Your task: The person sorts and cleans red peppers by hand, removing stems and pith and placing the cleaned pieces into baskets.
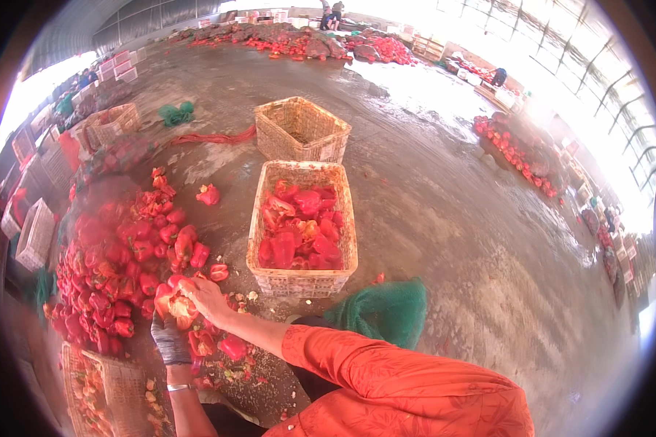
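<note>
My left hand (170, 340), in a grey glove, holds a red bell pepper (181, 309) from below. The pepper is torn open and its pale inside shows. My bare right hand (207, 298) is closed on the top edge of the same pepper; its fingertips are partly hidden. Left of my hands spreads a big heap of red bell peppers (102, 269). Ahead stands a pale plastic crate (349, 240) with opened red pepper pieces (297, 237) in it. Loose peppers (232, 347) and scattered seeds lie on the floor under my hands.
Behind the filled crate is another crate (299, 149). At lower left a crate (124, 386) stands beside pepper scraps (87, 390). Green netting (386, 309) lies by my legs. Farther off are a green net bundle (177, 113), pepper heaps (291, 45) and people (332, 16).
</note>
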Demonstrator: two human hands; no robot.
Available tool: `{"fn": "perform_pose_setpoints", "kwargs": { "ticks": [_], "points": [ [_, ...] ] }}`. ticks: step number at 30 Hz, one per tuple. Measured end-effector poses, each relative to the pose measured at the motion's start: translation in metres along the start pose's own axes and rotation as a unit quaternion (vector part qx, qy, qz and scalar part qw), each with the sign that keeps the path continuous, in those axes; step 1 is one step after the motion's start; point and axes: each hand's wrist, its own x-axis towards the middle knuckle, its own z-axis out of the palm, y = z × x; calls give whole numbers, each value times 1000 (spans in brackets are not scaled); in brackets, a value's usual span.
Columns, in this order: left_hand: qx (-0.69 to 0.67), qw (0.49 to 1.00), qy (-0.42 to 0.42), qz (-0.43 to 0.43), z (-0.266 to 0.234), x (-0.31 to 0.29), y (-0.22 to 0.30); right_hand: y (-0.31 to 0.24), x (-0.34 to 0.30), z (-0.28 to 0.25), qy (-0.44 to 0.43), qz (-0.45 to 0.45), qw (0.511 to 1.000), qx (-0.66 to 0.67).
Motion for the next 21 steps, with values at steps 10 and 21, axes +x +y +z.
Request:
{"fn": "perform_pose_setpoints", "kwargs": {
  "ticks": [10,21],
  "points": [
    [-3,998,42,-43,-9,10,0,4,-7,6,-57,-22,992,111],
    [111,987,113,-13,-4,12,-7,-16,-20,16,-9,99,985,139]
  ]
}}
